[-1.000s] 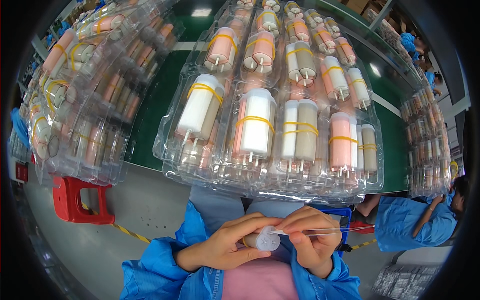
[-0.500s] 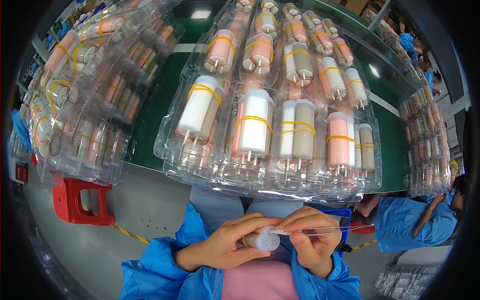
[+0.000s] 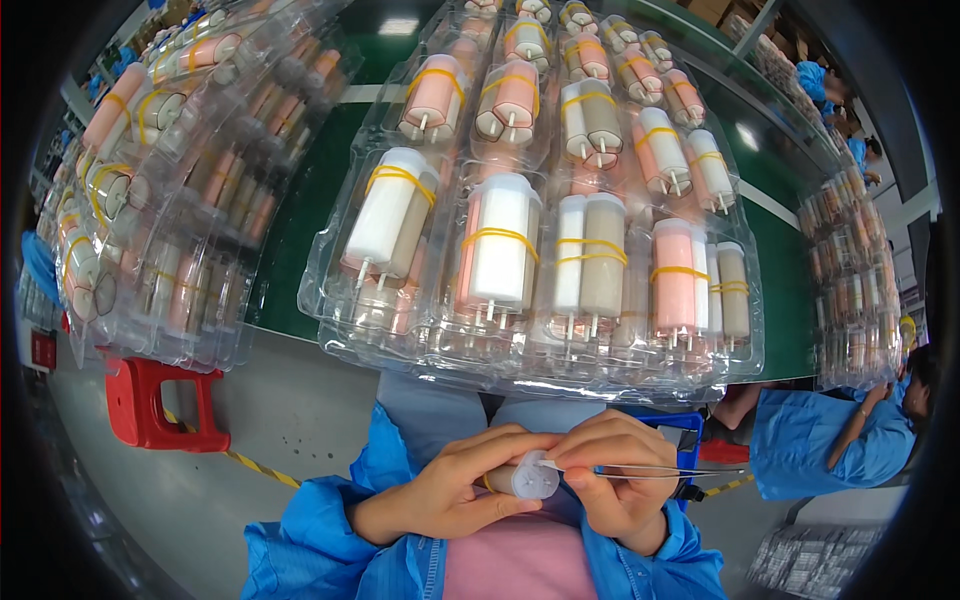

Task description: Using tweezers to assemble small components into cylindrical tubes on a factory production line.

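My left hand [image 3: 455,488] is closed around a small bundle of capped cylinders [image 3: 534,480], tilted so that its translucent whitish end caps face right. A beige side and a bit of yellow rubber band show between the fingers. In my right hand [image 3: 622,478] are thin metal tweezers [image 3: 690,471], pinched between thumb and fingers, their long end pointing right. The fingers of that hand meet the upper edge of the caps, where a small white tip shows. Whether the tweezers grip anything there is too small to tell.
Ahead, stacked clear plastic trays [image 3: 540,365] hold several banded bundles of white, pink and grey cylinders on a green table [image 3: 290,290]. More loaded trays [image 3: 200,200] are stacked at left. A red stool [image 3: 150,410] stands at lower left; a co-worker in blue [image 3: 820,440] is at right.
The tweezers have turned slightly in my right hand, and their far end now sits lower. The left hand and the bundle have hardly moved. The view has shifted slightly.
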`<action>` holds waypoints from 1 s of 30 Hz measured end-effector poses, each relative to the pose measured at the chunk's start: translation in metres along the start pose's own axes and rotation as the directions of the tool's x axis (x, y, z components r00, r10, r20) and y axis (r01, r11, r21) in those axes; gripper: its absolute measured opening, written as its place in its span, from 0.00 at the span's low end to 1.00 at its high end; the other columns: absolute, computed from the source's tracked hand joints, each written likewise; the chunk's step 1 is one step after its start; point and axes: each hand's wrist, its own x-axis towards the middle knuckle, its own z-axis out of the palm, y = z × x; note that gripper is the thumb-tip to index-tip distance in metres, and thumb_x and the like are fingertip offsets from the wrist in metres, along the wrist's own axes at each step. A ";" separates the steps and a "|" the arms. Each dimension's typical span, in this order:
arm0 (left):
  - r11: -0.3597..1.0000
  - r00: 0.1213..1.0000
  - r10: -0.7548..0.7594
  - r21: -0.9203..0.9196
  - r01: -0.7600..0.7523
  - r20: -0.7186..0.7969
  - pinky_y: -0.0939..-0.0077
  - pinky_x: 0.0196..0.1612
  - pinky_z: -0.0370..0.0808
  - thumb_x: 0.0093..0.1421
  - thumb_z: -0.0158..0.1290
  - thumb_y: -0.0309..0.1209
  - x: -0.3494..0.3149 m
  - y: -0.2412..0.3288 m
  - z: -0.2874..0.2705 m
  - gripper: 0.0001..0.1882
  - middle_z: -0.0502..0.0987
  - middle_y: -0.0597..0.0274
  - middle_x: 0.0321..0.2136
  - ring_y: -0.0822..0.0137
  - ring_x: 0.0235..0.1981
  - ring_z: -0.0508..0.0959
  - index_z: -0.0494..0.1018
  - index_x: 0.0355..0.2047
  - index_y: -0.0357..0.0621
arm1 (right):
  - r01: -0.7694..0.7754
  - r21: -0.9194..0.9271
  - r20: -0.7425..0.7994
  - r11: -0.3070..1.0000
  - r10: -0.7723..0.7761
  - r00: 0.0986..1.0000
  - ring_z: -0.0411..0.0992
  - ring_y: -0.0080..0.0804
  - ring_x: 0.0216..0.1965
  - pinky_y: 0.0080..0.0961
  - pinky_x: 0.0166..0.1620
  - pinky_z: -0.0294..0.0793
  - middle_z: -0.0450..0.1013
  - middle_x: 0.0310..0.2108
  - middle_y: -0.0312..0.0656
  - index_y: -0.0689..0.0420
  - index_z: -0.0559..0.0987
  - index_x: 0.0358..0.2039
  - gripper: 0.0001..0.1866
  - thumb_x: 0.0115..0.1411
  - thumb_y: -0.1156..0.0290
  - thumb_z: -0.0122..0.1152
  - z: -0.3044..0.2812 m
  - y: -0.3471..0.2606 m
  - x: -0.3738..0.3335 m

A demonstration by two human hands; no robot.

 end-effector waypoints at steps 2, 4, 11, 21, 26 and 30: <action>1.000 1.000 -0.008 0.003 0.008 0.008 0.73 0.44 0.70 0.52 0.60 0.23 0.000 0.000 0.000 0.29 0.71 0.49 0.43 0.61 0.43 0.74 0.64 0.54 0.31 | 0.004 -0.014 0.007 1.000 -0.004 1.000 0.74 0.37 0.24 0.24 0.28 0.73 0.76 0.25 0.45 0.63 0.78 0.26 0.06 0.46 0.78 0.65 -0.001 0.000 0.000; 1.000 1.000 -0.008 0.025 0.008 0.004 0.72 0.44 0.71 0.52 0.60 0.23 0.000 0.000 0.000 0.29 0.72 0.49 0.43 0.60 0.42 0.74 0.64 0.54 0.31 | -0.002 -0.016 0.006 1.000 0.002 1.000 0.74 0.36 0.24 0.24 0.28 0.73 0.76 0.25 0.45 0.63 0.78 0.26 0.06 0.46 0.78 0.66 -0.001 0.000 0.000; 0.957 0.997 0.065 0.285 -0.050 -0.042 0.71 0.39 0.71 0.48 0.60 0.25 0.002 -0.006 0.001 0.30 0.72 0.50 0.37 0.57 0.36 0.74 0.66 0.53 0.31 | 0.012 -0.146 0.036 0.989 -0.007 0.999 0.74 0.36 0.25 0.24 0.28 0.73 0.76 0.25 0.44 0.62 0.79 0.26 0.06 0.46 0.78 0.66 0.000 -0.006 0.003; 0.987 0.993 0.021 0.164 -0.002 -0.112 0.72 0.38 0.71 0.47 0.63 0.25 0.003 -0.003 0.004 0.29 0.73 0.53 0.37 0.60 0.36 0.74 0.68 0.51 0.33 | -0.081 0.169 -0.147 0.982 0.106 0.983 0.76 0.34 0.27 0.23 0.29 0.74 0.77 0.28 0.49 0.66 0.77 0.31 0.07 0.52 0.76 0.62 0.003 0.002 -0.021; 0.947 0.967 0.202 0.282 -0.153 -0.154 0.72 0.41 0.73 0.46 0.66 0.28 0.011 -0.010 0.006 0.31 0.74 0.51 0.40 0.59 0.39 0.76 0.67 0.50 0.35 | -0.037 0.135 -0.157 0.990 0.059 0.986 0.76 0.33 0.27 0.21 0.29 0.74 0.77 0.29 0.50 0.66 0.77 0.32 0.08 0.53 0.75 0.62 0.007 0.009 -0.020; 0.985 0.982 -0.065 0.145 0.091 -0.176 0.71 0.42 0.74 0.48 0.66 0.31 -0.006 -0.018 0.013 0.37 0.74 0.50 0.41 0.57 0.41 0.77 0.60 0.55 0.37 | -0.045 0.193 -0.154 0.980 0.076 0.985 0.76 0.34 0.29 0.22 0.32 0.73 0.77 0.29 0.50 0.66 0.77 0.33 0.08 0.54 0.75 0.61 0.010 0.013 -0.017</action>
